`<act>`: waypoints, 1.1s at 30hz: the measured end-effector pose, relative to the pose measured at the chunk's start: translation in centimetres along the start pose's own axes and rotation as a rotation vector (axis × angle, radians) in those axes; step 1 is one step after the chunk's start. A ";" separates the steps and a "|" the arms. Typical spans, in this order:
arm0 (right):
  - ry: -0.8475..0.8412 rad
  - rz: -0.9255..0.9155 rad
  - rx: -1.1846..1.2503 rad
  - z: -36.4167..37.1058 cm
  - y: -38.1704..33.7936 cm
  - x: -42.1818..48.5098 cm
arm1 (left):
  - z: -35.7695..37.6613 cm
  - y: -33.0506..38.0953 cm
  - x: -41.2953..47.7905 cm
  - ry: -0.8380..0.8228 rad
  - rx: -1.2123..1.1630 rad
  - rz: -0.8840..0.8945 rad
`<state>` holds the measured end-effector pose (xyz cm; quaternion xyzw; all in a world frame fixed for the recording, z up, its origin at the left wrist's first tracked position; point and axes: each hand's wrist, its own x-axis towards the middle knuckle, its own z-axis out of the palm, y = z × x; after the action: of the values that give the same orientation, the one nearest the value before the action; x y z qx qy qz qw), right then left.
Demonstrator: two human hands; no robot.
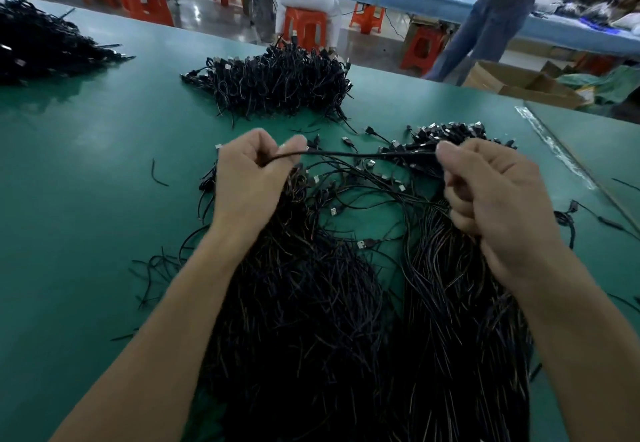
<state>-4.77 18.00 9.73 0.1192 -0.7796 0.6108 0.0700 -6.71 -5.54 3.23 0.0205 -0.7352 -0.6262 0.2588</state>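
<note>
- Head view: we look down on a green bench [104,171] that fills most of the frame.
- Two heaps of black cables lie on it under our forearms, a left heap [304,303] and a right heap [457,303]. They meet towards the near edge, and loose plugs [363,243] are scattered between them further out.
- A far pile [277,84] of the same cables sits well beyond the hands. A corner pile [41,46] lies at the far left.
- Past the bench we see orange stools [304,27] and a box [519,84].
- A plug cluster [446,133] lies just beyond the right hand.
- Our right hand [491,199] is raised over the right heap and pinches one end of a single cable between thumb and forefinger. The lower fingers are curled, and we cannot tell whether they hold other strands.
- Our left hand [249,171] is raised over the left heap with its fingers curled, and pinches the other end between thumb and forefinger.
- The cable [363,154] runs taut and nearly level between the two hands, clear of the bench and above the loose plugs.
</note>
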 end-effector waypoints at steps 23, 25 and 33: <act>-0.071 -0.170 -0.155 3.9 2.3 -0.3 | -0.2 2.7 -4.7 -0.906 -0.209 -0.319; -0.122 -0.125 -0.118 4.2 2.7 -0.2 | 0.2 3.3 -5.5 -0.997 -0.445 -0.350; -0.553 -0.028 -0.366 5.2 3.9 -3.1 | 0.6 3.6 -4.4 -0.458 -1.034 -0.414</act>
<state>-2.59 14.11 4.04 0.2765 -0.8641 0.4043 -0.1156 -2.09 -2.62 4.99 -0.1007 -0.3533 -0.9283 -0.0572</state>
